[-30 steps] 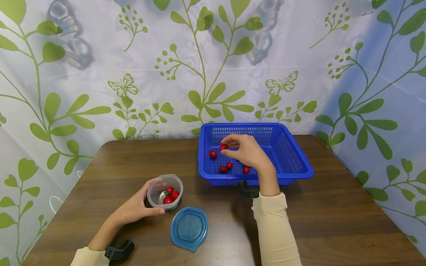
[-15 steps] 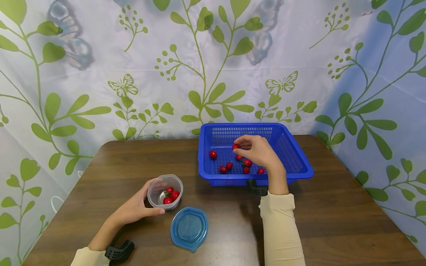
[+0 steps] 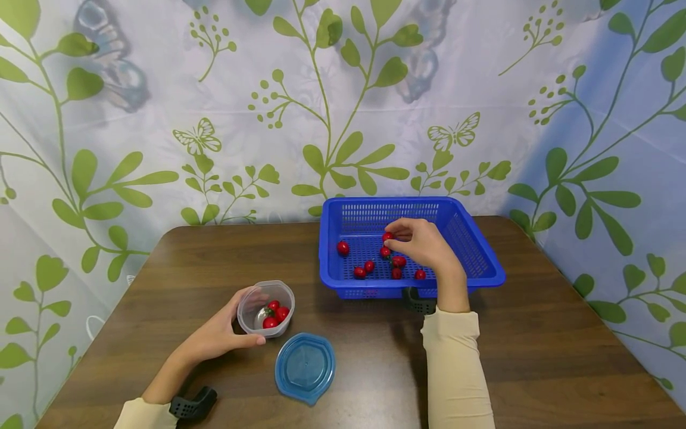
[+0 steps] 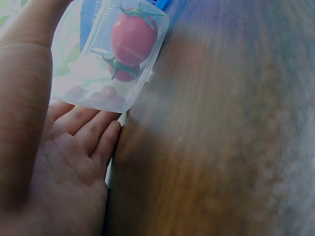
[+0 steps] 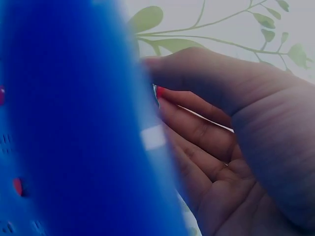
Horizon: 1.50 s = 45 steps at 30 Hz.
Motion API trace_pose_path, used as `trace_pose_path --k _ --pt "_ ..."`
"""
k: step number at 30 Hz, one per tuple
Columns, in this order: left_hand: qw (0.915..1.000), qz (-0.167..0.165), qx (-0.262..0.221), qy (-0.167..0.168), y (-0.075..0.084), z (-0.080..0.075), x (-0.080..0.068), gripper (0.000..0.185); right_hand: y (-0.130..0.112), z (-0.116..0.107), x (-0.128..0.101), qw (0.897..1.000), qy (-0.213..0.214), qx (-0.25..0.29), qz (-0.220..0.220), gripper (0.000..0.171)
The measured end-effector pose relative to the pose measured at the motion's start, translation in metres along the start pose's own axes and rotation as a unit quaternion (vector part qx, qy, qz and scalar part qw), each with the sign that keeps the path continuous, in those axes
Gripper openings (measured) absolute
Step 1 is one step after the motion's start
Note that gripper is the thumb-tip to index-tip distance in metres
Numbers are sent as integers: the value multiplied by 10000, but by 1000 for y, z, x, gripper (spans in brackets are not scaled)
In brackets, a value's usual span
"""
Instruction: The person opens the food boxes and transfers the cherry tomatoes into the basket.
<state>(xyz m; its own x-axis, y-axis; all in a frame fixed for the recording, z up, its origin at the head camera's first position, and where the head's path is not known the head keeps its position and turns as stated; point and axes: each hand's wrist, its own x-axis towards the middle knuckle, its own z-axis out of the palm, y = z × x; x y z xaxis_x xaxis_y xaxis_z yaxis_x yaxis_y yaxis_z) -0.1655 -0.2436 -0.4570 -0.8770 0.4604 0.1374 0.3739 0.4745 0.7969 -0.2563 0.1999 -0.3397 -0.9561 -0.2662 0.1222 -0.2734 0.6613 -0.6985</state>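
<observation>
My left hand (image 3: 220, 333) holds a clear plastic container (image 3: 248, 316) on the table, its thumb on the near side and its fingers behind. Several red cherry tomatoes (image 3: 270, 322) lie inside, and the left wrist view shows green stems on two of them (image 4: 134, 42). Over the blue basket (image 3: 332, 285), my right hand (image 3: 420, 243) pinches a cherry tomato (image 3: 387, 236) between thumb and fingertips. A sliver of that tomato (image 5: 160, 92) shows in the right wrist view; the blurred basket wall hides part of the hand. More cherry tomatoes (image 3: 398, 261) are scattered on the basket floor.
A round blue lid (image 3: 305, 368) lies on the wooden table (image 3: 230, 256) between the container and my right forearm. Behind the table hangs a leaf-patterned cloth (image 3: 300, 107). The basket stands near the table's far edge, its raised rim around the tomatoes.
My right hand has moved to the right within the basket, with a tomato at its fingertips throughout, uncovering more tomatoes on the floor. The left hand and container have stayed put.
</observation>
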Motion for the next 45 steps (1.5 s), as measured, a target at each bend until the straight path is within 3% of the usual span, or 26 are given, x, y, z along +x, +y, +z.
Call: trace_pose_path --k 12,25,37,45 --pt "9995 -290 143 -5 3 1 1 92 -9 3 1 9998 -66 27 -171 35" --pt "9999 -133 106 23 1 1 1 91 -43 28 9 9966 -278 90 -765 31" --pt "9999 -159 -30 14 1 2 -1 91 -73 56 12 9847 -632 147 -1614 32" --pt "9998 -98 -181 -47 2 1 -1 90 -86 73 12 9796 -986 -57 -1750 32"
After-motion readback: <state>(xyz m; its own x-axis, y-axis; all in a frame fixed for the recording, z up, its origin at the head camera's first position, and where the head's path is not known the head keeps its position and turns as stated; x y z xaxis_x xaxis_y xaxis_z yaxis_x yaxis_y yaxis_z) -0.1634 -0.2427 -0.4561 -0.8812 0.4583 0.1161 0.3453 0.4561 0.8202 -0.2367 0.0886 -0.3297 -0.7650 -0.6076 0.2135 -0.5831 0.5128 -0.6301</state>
